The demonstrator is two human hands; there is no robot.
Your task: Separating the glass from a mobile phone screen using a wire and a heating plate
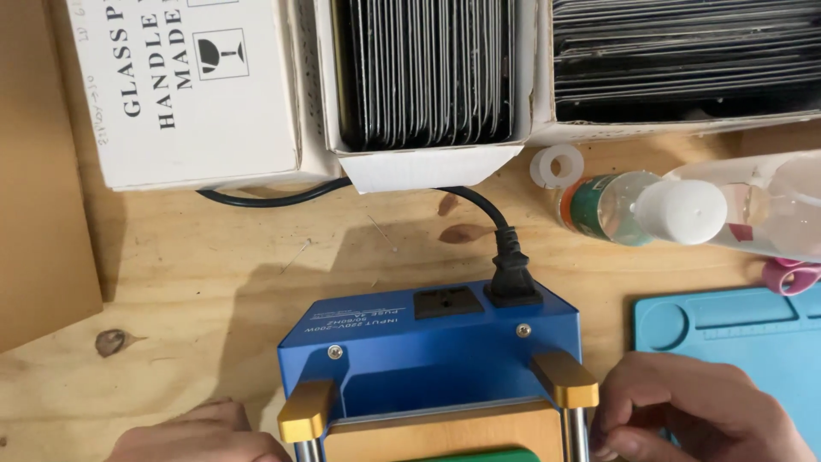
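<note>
Flanking blue machine (pixel 428 351), both hands' fingers (pixel 620 441)

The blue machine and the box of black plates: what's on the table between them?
In the head view, a black cord runs from the blue machine toward the box, over bare wood.

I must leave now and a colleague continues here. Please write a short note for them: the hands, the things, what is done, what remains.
Left hand: rests on the wooden table beside the blue machine, holding nothing visible.
Right hand: fingers curled at the machine's right gold bracket; whether it grips is unclear.
Black power cord is plugged into the machine's back.
Boxes of dark plates, a clear bottle and a blue mat lie untouched.
</note>
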